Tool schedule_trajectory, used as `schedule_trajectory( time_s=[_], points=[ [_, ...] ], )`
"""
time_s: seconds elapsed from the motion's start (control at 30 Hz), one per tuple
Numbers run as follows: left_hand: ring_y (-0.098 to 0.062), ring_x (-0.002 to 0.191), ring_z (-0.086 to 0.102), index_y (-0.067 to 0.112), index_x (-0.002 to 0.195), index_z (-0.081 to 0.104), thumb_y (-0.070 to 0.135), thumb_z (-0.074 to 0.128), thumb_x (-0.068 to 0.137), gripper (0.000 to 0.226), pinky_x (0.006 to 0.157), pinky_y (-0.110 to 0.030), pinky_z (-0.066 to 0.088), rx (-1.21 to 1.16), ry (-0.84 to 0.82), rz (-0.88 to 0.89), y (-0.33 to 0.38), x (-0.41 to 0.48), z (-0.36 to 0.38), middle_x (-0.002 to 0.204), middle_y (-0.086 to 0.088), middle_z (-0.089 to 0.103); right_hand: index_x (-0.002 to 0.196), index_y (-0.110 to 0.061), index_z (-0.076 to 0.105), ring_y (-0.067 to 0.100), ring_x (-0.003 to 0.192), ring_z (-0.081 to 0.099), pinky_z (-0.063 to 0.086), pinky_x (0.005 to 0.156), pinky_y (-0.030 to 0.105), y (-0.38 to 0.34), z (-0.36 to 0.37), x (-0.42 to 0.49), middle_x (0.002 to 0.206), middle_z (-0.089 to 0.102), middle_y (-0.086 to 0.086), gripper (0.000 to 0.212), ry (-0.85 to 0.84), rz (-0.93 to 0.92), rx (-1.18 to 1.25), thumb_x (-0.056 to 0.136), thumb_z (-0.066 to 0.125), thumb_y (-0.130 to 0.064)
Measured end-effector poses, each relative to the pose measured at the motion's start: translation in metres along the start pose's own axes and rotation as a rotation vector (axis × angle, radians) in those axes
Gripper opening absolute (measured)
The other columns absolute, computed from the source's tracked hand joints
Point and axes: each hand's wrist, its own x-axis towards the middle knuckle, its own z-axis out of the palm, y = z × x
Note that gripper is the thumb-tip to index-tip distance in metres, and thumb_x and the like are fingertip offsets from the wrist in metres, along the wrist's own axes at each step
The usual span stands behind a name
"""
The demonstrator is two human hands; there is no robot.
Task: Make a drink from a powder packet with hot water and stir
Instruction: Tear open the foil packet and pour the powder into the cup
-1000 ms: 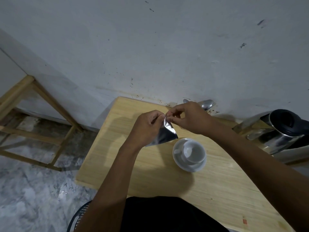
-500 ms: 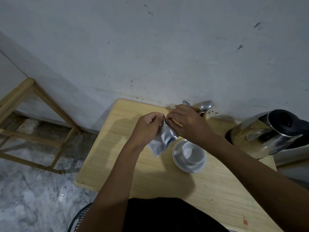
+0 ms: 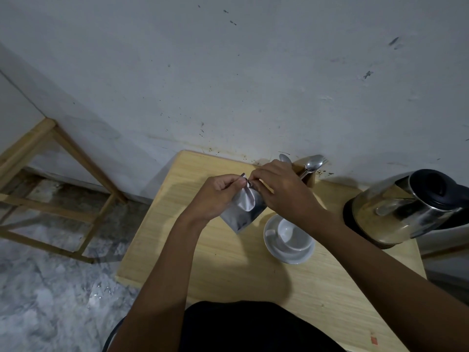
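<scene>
At the centre of the frame both hands pinch the top edge of a silver packet [image 3: 242, 209], the left hand [image 3: 215, 195] and right hand [image 3: 281, 189] with fingers narrowed on the foil close together, thumbs nearly meeting. That tight, side-by-side grip suits tearing the seal, which is likely the step in hand; whether the top is already open I cannot tell. The packet hangs over the desk [image 3: 228, 262], just left of the cup [image 3: 291, 231] on its saucer [image 3: 286, 255], probably so the powder has a short way to go. The cup looks empty. The kettle [image 3: 406, 207] stands at the right edge, near enough to pour next. Spoons [image 3: 313, 163] wait in a holder by the wall, above the hands.
</scene>
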Motion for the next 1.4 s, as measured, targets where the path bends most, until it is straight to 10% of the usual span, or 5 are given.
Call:
schedule_trajectory(
  time_s=[0.27, 0.83, 1.07, 1.4],
  points=[
    [-0.015, 0.094, 0.059, 0.006, 0.106, 0.070, 0.027, 0.055, 0.094, 0.029, 0.090, -0.031, 0.043, -0.166, -0.048, -0.068, -0.006, 0.003, 0.005, 0.104, -0.011, 0.069, 0.083, 0.001, 0.068, 0.026, 0.073, 0.054, 0.044, 0.084, 0.036, -0.003, 0.005, -0.009, 0.081, 0.067, 0.011, 0.011, 0.203, -0.090, -0.121, 0.091, 0.060, 0.002],
    [-0.015, 0.080, 0.056, 0.019, 0.093, 0.074, 0.028, 0.053, 0.096, 0.023, 0.076, -0.024, 0.045, -0.191, -0.010, -0.114, -0.020, 0.006, 0.025, 0.087, -0.008, 0.066, 0.087, 0.004, 0.068, 0.029, 0.076, 0.059, 0.046, 0.092, 0.036, 0.007, 0.005, -0.041, 0.086, 0.067, 0.014, 0.005, 0.227, -0.073, -0.132, 0.088, 0.064, 0.007],
    [-0.014, 0.088, 0.061, 0.024, 0.090, 0.075, 0.032, 0.054, 0.095, 0.023, 0.084, -0.029, 0.047, -0.092, -0.013, -0.092, -0.020, 0.010, 0.014, 0.095, -0.009, 0.072, 0.085, 0.001, 0.067, 0.017, 0.085, 0.052, 0.032, 0.093, 0.012, -0.003, 0.002, -0.046, 0.083, 0.066, 0.011, 0.009, 0.303, 0.141, 0.027, 0.089, 0.059, 0.001],
    [-0.008, 0.089, 0.061, 0.021, 0.096, 0.074, 0.032, 0.054, 0.094, 0.023, 0.081, -0.023, 0.045, -0.117, 0.170, -0.169, -0.045, 0.013, 0.003, 0.091, 0.006, 0.072, 0.089, -0.004, 0.067, 0.002, 0.087, 0.052, 0.039, 0.080, 0.012, -0.019, 0.009, -0.074, 0.090, 0.065, -0.006, 0.019, 0.392, 0.497, 0.249, 0.094, 0.054, -0.017]
  ],
)
